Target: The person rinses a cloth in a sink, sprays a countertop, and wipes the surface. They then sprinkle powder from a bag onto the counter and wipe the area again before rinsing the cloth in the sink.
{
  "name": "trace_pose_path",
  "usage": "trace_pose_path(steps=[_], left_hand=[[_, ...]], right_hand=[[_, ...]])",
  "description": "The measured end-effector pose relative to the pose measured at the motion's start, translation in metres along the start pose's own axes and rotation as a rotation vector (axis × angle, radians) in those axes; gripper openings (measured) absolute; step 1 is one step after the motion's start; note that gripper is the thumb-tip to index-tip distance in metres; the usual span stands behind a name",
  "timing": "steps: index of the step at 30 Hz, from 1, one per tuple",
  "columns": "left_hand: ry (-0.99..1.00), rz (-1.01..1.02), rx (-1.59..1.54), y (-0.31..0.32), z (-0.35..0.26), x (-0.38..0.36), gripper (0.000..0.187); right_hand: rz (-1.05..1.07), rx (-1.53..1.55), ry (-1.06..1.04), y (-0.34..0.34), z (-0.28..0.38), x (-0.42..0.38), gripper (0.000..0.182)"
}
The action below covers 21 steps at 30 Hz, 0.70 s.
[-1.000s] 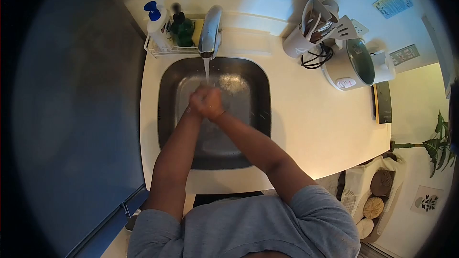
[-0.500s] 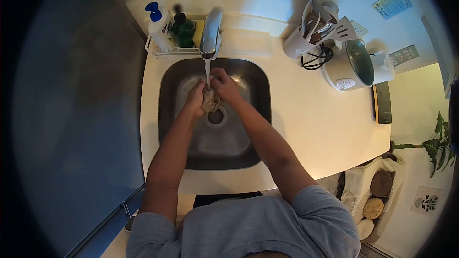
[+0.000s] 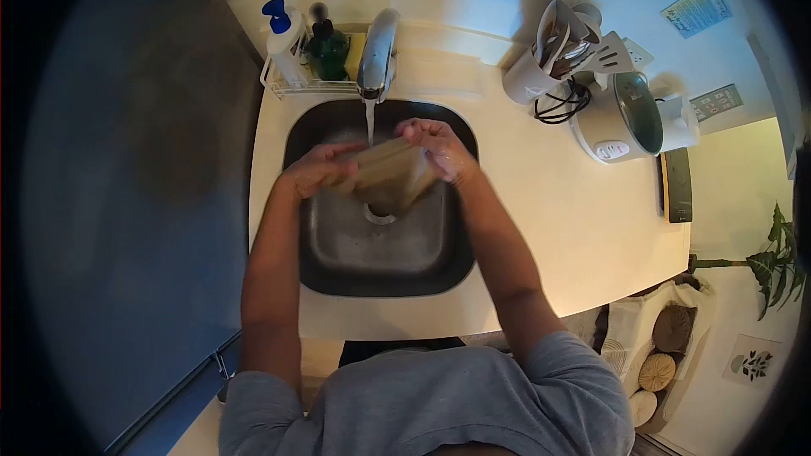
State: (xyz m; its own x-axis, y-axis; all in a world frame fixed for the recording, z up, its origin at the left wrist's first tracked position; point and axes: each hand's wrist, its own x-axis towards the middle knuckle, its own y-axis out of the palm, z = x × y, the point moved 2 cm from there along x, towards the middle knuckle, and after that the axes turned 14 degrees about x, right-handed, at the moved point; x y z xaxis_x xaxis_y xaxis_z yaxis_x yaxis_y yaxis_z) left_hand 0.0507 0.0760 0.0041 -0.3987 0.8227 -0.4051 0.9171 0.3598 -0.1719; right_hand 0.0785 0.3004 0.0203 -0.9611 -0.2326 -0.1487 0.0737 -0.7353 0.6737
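Observation:
A tan cloth (image 3: 389, 173), blurred by motion, is spread between my two hands over the dark metal sink (image 3: 380, 266). My left hand (image 3: 321, 169) grips its left end, and my right hand (image 3: 439, 148) has the upper right part between its fingers. Water runs from the faucet (image 3: 378, 55) in a thin stream just behind the cloth. The drain (image 3: 380, 217) shows partly below the cloth's lower edge.
Behind the sink's left side, a wire rack (image 3: 317, 89) holds a blue-topped white bottle (image 3: 285, 46), a green bottle (image 3: 328, 52) and a yellow sponge (image 3: 356, 52). Back right stand a utensil holder (image 3: 528, 80), a black cord (image 3: 562, 103) and a white cooker (image 3: 612, 122).
My hands have moved apart, the left to the left and the right to the right. The cloth, bunched up before, is now stretched out between them.

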Motion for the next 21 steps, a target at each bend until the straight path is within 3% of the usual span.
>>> trace_pose_path(steps=[2, 3, 4, 5, 7, 9, 11, 12, 13, 14, 16, 17, 19, 20, 21], left_hand=[[0.202, -0.358, -1.012, 0.013, 0.007, 0.022, 0.064], [0.204, -0.362, -1.008, 0.042, 0.039, 0.056, 0.064], [0.381, -0.175, -1.269, 0.058, 0.073, 0.087, 0.058], [0.558, 0.024, -1.519, 0.062, 0.119, 0.103, 0.053], [0.666, 0.004, -1.345, 0.062, 0.099, 0.101, 0.051], [0.768, -0.007, -1.166, 0.062, 0.054, 0.09, 0.05], [-0.128, -0.506, -1.12, 0.059, 0.008, 0.06, 0.052], [-0.126, -0.508, -1.12, 0.056, -0.005, 0.047, 0.052], [-0.073, -0.604, -0.76, 0.05, -0.014, 0.033, 0.053], [-0.024, -0.68, -0.398, 0.045, -0.017, 0.024, 0.054], [-0.033, -0.735, -0.397, 0.04, 0.026, 0.034, 0.055], [-0.043, -0.793, -0.397, 0.028, 0.051, 0.035, 0.056], [-0.066, -0.902, -0.397, 0.016, 0.099, 0.037, 0.057], [-0.073, -0.955, -0.397, 0.017, 0.121, 0.04, 0.058], [-0.082, -1.004, -0.397, 0.02, 0.136, 0.053, 0.058]], right_hand=[[-0.251, 0.559, 0.09, 0.053, -0.004, -0.013, 0.016], [-0.268, 0.13, -0.173, 0.048, -0.053, 0.0, 0.023], [-0.276, -0.307, -0.427, 0.039, -0.093, 0.01, 0.031], [-0.273, -0.305, -0.423, 0.046, -0.092, 0.006, 0.031], [-0.303, -0.742, -0.457, 0.068, -0.078, 0.0, 0.015], [-0.412, -0.921, -0.486, 0.04, -0.069, 0.019, 0.02], [-0.514, -1.099, -0.51, 0.012, -0.056, 0.035, 0.027], [-0.5, -1.109, -0.337, 0.0, -0.05, 0.04, 0.021], [-0.483, -1.115, -0.167, -0.009, -0.045, 0.041, 0.019], [-0.483, -1.117, -0.167, -0.016, -0.041, 0.037, 0.019], [-0.22, -0.238, 0.434, -0.021, -0.049, 0.032, 0.019], [-0.215, -0.243, 0.434, -0.017, -0.047, 0.031, 0.019], [-0.042, -0.747, 0.169, 0.003, -0.035, 0.02, 0.017], [-0.041, -0.752, 0.166, 0.021, -0.03, 0.012, 0.017], [0.043, -0.976, -0.118, 0.052, -0.024, -0.001, 0.017]])
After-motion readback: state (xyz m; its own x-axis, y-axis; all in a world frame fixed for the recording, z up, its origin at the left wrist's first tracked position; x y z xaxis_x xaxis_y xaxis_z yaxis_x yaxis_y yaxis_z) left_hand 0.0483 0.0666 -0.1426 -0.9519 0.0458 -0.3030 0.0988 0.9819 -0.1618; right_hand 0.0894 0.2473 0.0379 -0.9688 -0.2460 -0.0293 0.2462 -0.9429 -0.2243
